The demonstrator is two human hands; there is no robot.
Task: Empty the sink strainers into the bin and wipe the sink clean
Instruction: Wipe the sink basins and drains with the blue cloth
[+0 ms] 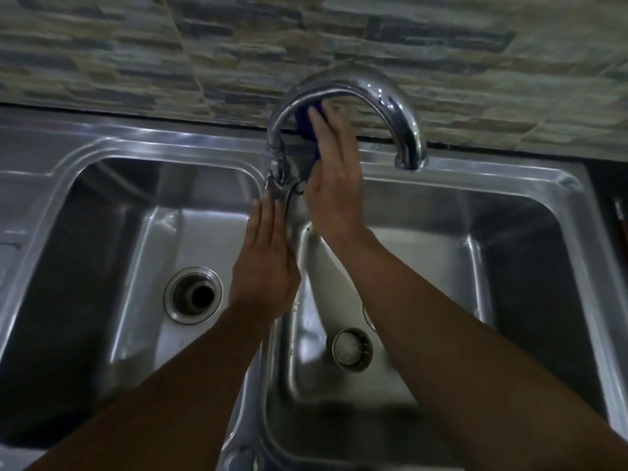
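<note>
Fingers [326, 130] of right hand [334, 185] straight, pressing blue cloth [303, 122] against faucet [384, 100]; left hand [266, 266] flat, empty.

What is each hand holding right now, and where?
Right hand presses a dark blue cloth flat against the chrome tap's neck. Left hand holds nothing.

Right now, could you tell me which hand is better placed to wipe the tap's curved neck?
Right. The right hand already presses the blue cloth inside the tap arch; the left hand is lower, bare, fingertips at the tap's base.
</note>
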